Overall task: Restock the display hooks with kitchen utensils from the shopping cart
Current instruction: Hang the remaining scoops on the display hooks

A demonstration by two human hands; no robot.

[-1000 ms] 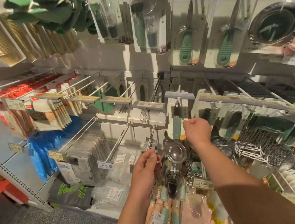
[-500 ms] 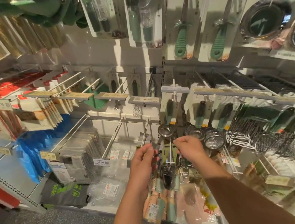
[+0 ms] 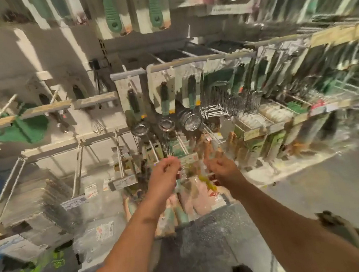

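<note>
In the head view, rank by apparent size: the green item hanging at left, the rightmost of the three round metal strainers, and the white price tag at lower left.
1. Green item, clearly largest.
2. Rightmost round strainer.
3. White price tag; it looks close to the strainer, and motion blur and differing nearness to the camera make these two unsure.

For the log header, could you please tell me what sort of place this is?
Most likely a shop's kitchenware aisle: packaged green-handled utensils hang from display hooks, with price tags at the hook ends.

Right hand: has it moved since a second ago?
Yes. The right hand has dropped from level with the hanging strainers to well below them, in front of the lower packets, near the left hand.
</note>
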